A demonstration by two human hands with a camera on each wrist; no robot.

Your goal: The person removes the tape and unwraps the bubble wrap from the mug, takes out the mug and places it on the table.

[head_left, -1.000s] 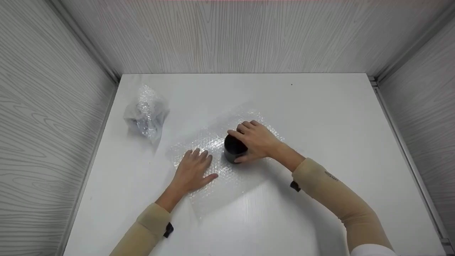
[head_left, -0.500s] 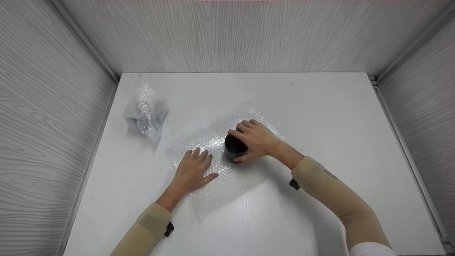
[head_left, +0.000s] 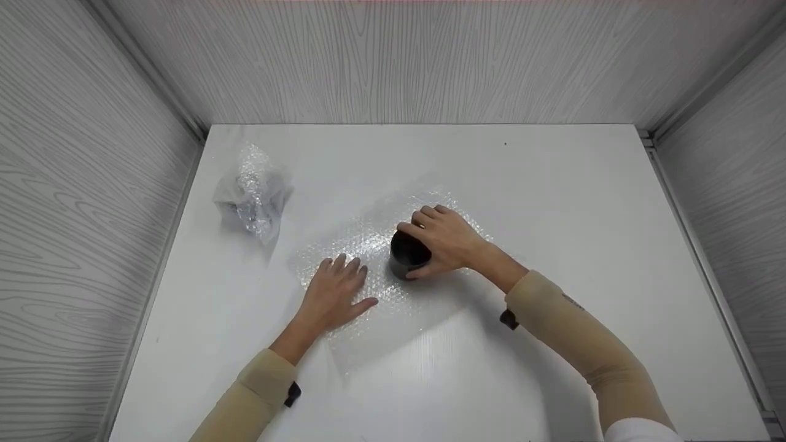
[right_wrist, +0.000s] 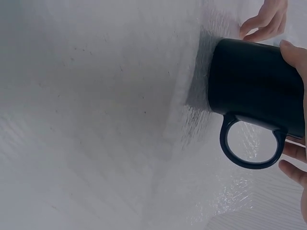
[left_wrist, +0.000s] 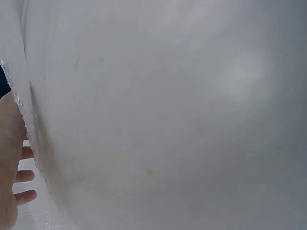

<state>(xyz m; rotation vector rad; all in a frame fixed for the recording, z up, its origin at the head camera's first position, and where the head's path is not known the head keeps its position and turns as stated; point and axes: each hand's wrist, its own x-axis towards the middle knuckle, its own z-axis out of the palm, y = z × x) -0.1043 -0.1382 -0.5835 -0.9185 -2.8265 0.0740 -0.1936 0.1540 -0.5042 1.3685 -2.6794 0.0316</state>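
Note:
A dark mug (head_left: 400, 268) stands upright on a sheet of bubble wrap (head_left: 381, 337) spread over the white table. From above, my right hand (head_left: 447, 241) grips the mug's rim, thumb on the near side and fingers across the far side. The right wrist view shows the black mug (right_wrist: 254, 79) side-on with its handle; in the head view the hand hides that handle. My left hand (head_left: 333, 293) lies flat on the wrap's left part, fingers spread. At the edge of the left wrist view, part of the left hand (left_wrist: 7, 158) shows beside the wrap's lifted-looking border.
A crumpled bubble-wrapped bundle (head_left: 253, 199) sits at the table's back left, its contents blurred by the wrap. Wood-grain panels (head_left: 393, 67) enclose the white table (head_left: 552, 184) at the back and on both sides.
The mug and my right hand have shifted very slightly to the right. My left hand has stayed in place on the bubble wrap.

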